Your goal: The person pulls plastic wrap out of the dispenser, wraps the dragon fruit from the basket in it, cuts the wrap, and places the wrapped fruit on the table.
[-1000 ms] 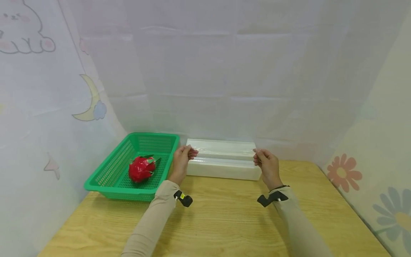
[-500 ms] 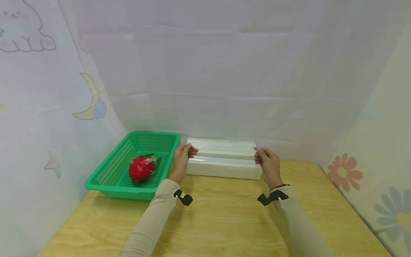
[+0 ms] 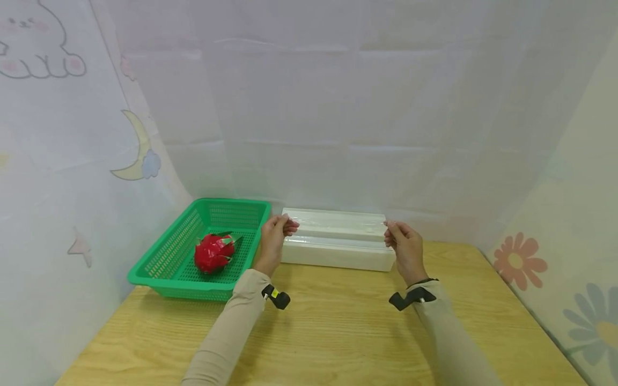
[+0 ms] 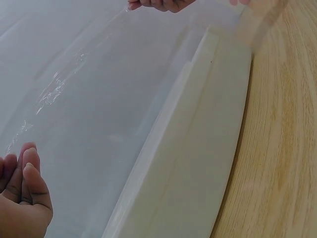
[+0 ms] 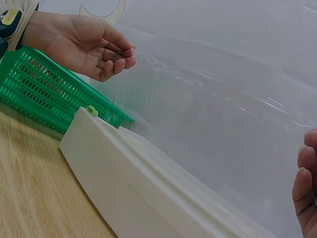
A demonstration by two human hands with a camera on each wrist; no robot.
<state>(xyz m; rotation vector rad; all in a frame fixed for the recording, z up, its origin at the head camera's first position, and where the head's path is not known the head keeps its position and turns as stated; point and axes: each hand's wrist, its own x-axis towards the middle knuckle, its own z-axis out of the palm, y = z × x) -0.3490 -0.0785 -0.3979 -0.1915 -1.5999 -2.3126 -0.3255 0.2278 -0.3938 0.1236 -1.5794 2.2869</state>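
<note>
From the head view, the left hand and the right hand are raised over a long white dispenser box at the back of the wooden tabletop. Each hand's grip pinches one end of a clear plastic film stretched between them above the box. Just left of the box sits a green basket with a red dragon fruit inside.

The left wrist view shows the film spread over the box, the left fingers curled at its near edge.

The right wrist view shows the left hand pinching the film by its corner, the basket touching the box behind it. Only the right fingertips show at the frame's edge.
</note>
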